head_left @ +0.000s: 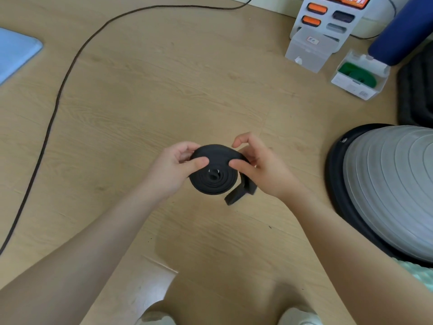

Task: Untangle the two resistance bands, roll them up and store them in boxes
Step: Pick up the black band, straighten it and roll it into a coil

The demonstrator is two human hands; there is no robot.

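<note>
Black resistance band (214, 171) is held above the floor (140, 102), nearly all rolled, left hand (174, 170) and right hand (262, 168) both pinching the coil, so next the short loose tail (239, 194) must be wound on

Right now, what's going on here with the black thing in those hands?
A person is rolling a black resistance band into a coil above the wooden floor. The left hand grips the coil and the right hand pinches its other side, with a short tail hanging loose. A green band already lies in an open clear box at upper right; another clear box stands beside it.
</note>
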